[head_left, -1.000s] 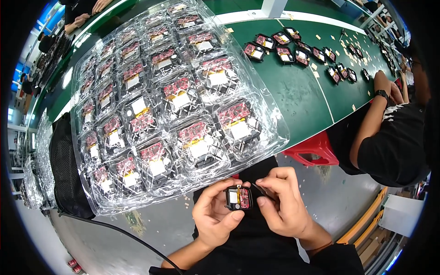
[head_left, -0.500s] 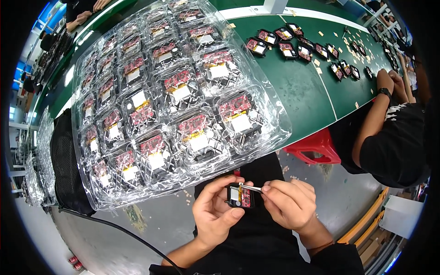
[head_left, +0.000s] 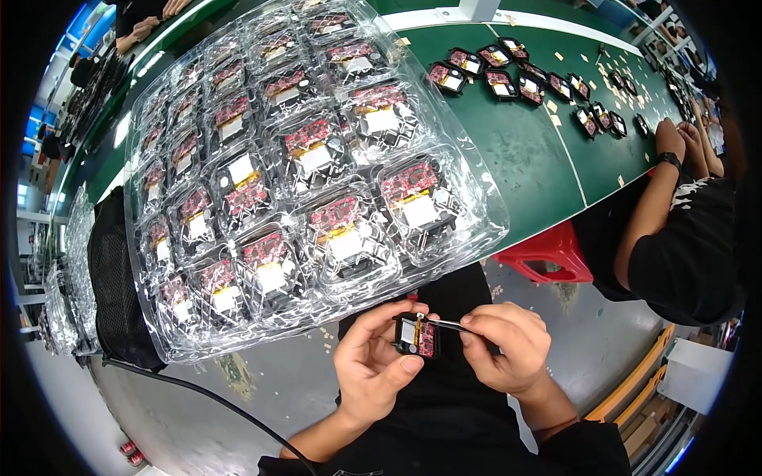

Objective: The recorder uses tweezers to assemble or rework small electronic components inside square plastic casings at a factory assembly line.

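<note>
Between the fingers and thumb of my left hand [head_left: 373, 361] is a small black device housing [head_left: 416, 336], its inside facing up. A red circuit board, a white block and a strip of yellow tape show in it. My right hand [head_left: 509, 347] pinches thin metal tweezers [head_left: 449, 324]. Their tip reaches the upper edge of the housing, by a small white piece [head_left: 420, 316]; whether they grip it is too small to tell. Both hands are over my lap, just off the near edge of a clear plastic tray [head_left: 349, 297] holding many similar housings.
The tray lies on a green table [head_left: 516, 159], overhanging its near edge. Farther right are loose black housings [head_left: 500, 83] and scattered pale scraps [head_left: 553, 120]. A co-worker's arm [head_left: 652, 198] and a red stool [head_left: 548, 255] are at the right. A black cable [head_left: 214, 397] runs at lower left.
The tweezers have turned slightly at the housing's upper edge and my right hand has shifted a little to the right. The left hand keeps holding the housing, nearly still.
</note>
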Available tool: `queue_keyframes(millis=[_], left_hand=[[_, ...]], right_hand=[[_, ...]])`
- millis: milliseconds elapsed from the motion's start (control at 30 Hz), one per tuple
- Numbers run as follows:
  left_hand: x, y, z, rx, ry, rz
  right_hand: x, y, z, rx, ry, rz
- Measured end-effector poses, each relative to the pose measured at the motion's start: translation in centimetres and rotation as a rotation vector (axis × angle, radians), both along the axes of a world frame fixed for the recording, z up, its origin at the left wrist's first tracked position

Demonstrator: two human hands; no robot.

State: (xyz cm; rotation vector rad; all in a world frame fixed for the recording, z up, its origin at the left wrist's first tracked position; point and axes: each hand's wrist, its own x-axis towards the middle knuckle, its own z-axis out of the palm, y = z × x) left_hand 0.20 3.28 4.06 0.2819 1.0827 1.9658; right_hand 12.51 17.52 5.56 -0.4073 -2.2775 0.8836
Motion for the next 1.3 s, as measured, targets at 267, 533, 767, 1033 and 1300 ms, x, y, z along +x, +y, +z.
queue_keyframes(millis=[267,533,767,1033,1300], left_hand=[[-0.1,-0.2,-0.9,0.148,0.004,-0.062],[0.1,0.1,0.0,-0.023,-0.023,0.005],[-0.4,-0.6,-0.9,0.141,0.057,-0.099],[0.0,-0.8,-0.4,0.106,0.022,-0.059],[-0.5,-1.1,1.0,0.071,0.203,-0.048]], right_hand=[[-0.2,-0.3,-0.1,0.171,-0.020,-0.016],[0.2,-0.3,0.1,-0.170,-0.039,0.004],[0.1,-0.4,0.1,-0.235,-0.040,-0.004],[0.1,-1.8,-0.6,-0.057,-0.004,-0.053],[-0.1,-1.1,-0.1,0.043,-0.010,0.030]])
